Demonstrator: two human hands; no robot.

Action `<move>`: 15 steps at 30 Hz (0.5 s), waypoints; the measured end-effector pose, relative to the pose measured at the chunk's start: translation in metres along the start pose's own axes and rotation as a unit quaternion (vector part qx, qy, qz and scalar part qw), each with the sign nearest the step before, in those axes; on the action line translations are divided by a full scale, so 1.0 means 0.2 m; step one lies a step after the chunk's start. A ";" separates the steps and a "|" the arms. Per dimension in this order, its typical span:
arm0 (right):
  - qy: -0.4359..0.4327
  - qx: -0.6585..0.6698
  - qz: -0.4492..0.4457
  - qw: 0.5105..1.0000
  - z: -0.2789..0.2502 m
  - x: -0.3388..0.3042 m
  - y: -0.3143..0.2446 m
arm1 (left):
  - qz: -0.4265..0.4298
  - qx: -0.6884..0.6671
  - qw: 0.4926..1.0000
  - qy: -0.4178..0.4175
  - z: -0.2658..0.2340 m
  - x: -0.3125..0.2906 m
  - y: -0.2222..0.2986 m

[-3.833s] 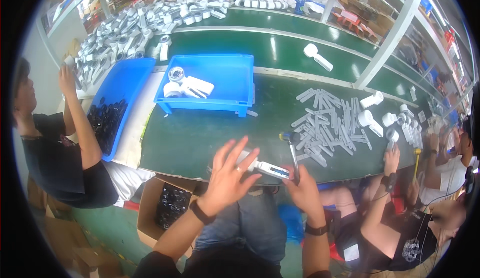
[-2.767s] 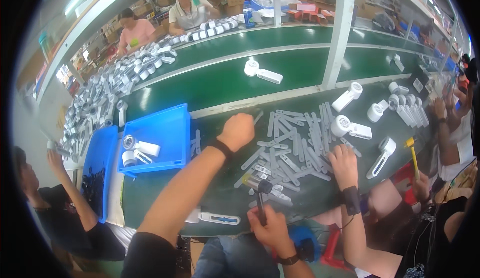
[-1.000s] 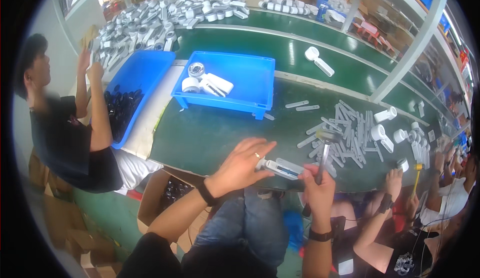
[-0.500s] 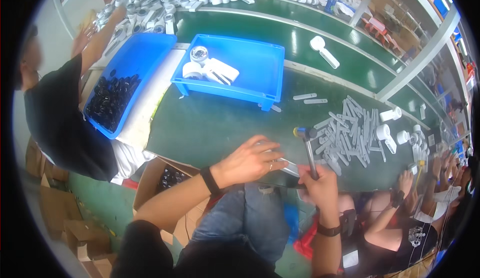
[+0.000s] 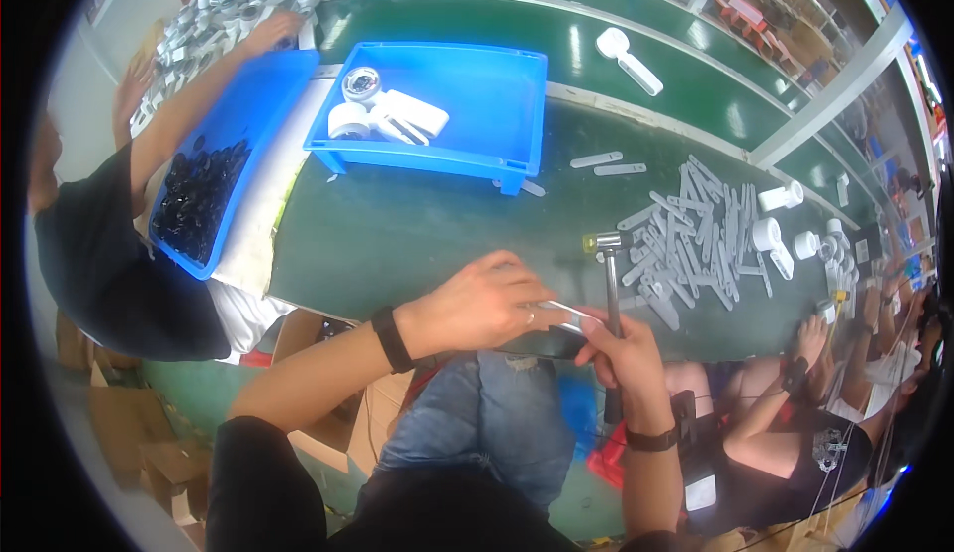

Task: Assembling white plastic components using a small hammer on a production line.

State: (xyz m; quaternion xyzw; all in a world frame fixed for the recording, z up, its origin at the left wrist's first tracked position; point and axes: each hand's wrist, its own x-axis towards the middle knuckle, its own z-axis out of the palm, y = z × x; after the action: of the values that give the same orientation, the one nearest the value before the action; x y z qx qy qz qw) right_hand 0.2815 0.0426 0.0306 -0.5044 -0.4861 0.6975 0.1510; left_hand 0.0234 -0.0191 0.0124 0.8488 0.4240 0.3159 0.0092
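My left hand (image 5: 484, 304) grips a slim, pale strip-like part (image 5: 566, 311) near the bench's front edge, fingers closed round its left end. My right hand (image 5: 628, 355) is closed on the shaft of a small hammer (image 5: 611, 289), which stands roughly upright. The hammer has a yellow-tipped head, and the dark grip end pokes out below the hand. The right thumb and fingertips also reach the strip's right end. Exactly how the strip is shaped is partly hidden by my fingers. To the right lies a heap of flat grey strips (image 5: 686, 244).
A blue bin (image 5: 427, 159) holds several white round-headed pieces. Left of it, another blue bin (image 5: 273, 105) contains dark glossy parts beside a co-worker's arm (image 5: 189, 130). One white handled piece (image 5: 628, 60) rests on the green belt (image 5: 477, 20). More white pieces (image 5: 775, 244) lie right; other people sit there.
The view has shifted, moving the bins left and upward in it. The hammer's lower end now shows below my right hand, and the pale strip is tilted differently between my hands.
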 end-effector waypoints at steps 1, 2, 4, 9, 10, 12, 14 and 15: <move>0.006 -0.005 -0.001 1.000 0.00 0.00 0.00 | 0.000 -0.004 1.000 -0.001 0.00 0.02 -0.01; 0.008 -0.004 0.001 1.000 -0.01 0.00 0.00 | 0.015 0.018 0.999 -0.027 0.00 0.03 -0.01; 0.015 0.003 -0.017 1.000 0.00 -0.02 -0.01 | 0.032 0.040 0.997 -0.054 0.00 0.05 -0.01; 0.039 -0.006 -0.054 0.998 0.02 -0.02 0.06 | 0.039 0.021 0.997 -0.068 0.03 0.03 -0.02; 0.040 -0.015 -0.051 0.998 0.03 -0.03 0.07 | 0.044 0.025 0.997 -0.063 0.04 0.02 -0.02; 0.066 -0.005 -0.088 0.994 0.03 -0.10 0.11 | 0.050 0.035 0.997 -0.047 0.06 0.01 -0.03; 0.107 0.013 -0.135 0.985 0.01 -0.23 0.17 | 0.046 0.044 0.997 -0.042 0.05 0.02 -0.02; 0.105 0.009 -0.132 0.986 0.00 -0.32 0.16 | 0.038 0.052 0.997 -0.043 0.05 0.01 -0.01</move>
State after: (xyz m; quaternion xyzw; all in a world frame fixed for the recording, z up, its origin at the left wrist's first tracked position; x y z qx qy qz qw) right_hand 0.3179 -0.0177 0.0392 -0.5048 -0.5236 0.6189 0.2966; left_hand 0.0284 -0.0143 0.0050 0.8764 0.4068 0.2562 -0.0287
